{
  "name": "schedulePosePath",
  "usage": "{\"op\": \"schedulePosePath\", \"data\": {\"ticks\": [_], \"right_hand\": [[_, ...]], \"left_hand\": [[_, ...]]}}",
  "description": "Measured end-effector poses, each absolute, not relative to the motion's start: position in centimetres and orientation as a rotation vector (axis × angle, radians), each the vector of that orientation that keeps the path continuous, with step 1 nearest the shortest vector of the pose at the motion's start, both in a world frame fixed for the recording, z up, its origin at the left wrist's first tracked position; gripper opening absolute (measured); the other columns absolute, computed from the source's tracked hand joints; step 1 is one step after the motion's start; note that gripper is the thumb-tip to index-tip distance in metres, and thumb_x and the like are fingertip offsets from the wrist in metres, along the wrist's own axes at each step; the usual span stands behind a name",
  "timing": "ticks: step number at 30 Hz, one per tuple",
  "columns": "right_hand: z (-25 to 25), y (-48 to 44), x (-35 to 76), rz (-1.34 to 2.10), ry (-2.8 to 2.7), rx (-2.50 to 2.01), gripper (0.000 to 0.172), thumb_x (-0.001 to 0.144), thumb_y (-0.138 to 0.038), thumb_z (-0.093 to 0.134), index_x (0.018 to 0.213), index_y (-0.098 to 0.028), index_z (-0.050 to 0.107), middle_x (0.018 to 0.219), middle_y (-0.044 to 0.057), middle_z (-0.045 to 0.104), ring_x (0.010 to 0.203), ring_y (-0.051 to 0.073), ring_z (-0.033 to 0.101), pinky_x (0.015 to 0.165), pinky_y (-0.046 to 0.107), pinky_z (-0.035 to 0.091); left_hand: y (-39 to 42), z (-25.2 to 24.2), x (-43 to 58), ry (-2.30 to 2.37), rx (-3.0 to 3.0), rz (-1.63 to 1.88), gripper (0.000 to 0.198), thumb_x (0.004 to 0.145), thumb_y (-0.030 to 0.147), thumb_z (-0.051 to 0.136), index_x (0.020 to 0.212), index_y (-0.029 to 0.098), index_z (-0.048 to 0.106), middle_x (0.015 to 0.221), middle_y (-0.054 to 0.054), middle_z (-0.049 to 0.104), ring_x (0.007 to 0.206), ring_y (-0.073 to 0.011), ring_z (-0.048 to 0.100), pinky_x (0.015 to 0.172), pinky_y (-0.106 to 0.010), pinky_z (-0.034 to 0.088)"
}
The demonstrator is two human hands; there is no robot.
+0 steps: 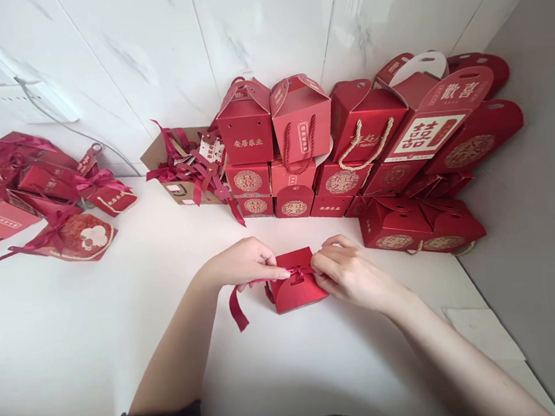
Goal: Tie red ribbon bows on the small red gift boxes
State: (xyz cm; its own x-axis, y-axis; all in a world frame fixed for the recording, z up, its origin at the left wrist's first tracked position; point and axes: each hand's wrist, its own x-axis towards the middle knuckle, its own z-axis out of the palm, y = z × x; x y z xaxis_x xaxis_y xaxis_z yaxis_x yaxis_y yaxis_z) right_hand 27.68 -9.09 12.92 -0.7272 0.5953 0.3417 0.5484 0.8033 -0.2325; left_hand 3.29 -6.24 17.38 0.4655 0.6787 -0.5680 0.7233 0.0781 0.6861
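A small red gift box (300,292) stands on the white table in front of me, its top flaps folded together. Dark red ribbon (238,312) crosses the top of the box, with a knot or loop at the middle. My left hand (251,263) pinches the ribbon at the left of the knot, and a loose end hangs down beside the box. At the right of the box, my right hand (347,270) is closed with its fingertips close to the knot, pinching the ribbon's other side. Most of that ribbon end is hidden by the fingers.
Several red gift boxes (244,138) are stacked against the tiled wall, and a twin box (422,225) lies at the right. An open cardboard box (178,189) holds ribbons and tags. Ribboned boxes (62,186) pile up at the left. A grey wall (546,191) bounds the right.
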Motion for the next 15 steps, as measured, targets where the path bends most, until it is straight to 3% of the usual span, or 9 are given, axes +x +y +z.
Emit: {"op": "schedulePosePath", "data": {"ticks": [9, 15], "right_hand": [[13.6, -9.5, 27.6, -0.011, -2.7, -0.889, 0.023, 0.092, -0.008, 0.038, 0.074, -0.02, 0.049, 0.065, 0.002, 0.053, 0.061, 0.017, 0.046, 0.073, 0.031, 0.037], [13.7, -9.1, 28.0, -0.039, -2.77, -0.894, 0.02, 0.09, -0.007, 0.043, 0.076, -0.02, 0.051, 0.068, 0.002, 0.056, 0.062, 0.016, 0.047, 0.072, 0.031, 0.036]], "left_hand": [[-5.7, 17.1, 2.2, 1.14, 1.611, -0.135, 0.038, 0.071, 0.054, 0.069, 0.065, 0.017, 0.063, 0.048, 0.003, 0.052, 0.034, -0.007, 0.042, 0.035, -0.02, 0.029], [-5.3, 16.6, 1.8, 1.082, 1.606, -0.084, 0.034, 0.07, 0.047, 0.071, 0.06, 0.016, 0.059, 0.046, 0.002, 0.054, 0.039, -0.0088, 0.047, 0.041, -0.02, 0.035]]}}
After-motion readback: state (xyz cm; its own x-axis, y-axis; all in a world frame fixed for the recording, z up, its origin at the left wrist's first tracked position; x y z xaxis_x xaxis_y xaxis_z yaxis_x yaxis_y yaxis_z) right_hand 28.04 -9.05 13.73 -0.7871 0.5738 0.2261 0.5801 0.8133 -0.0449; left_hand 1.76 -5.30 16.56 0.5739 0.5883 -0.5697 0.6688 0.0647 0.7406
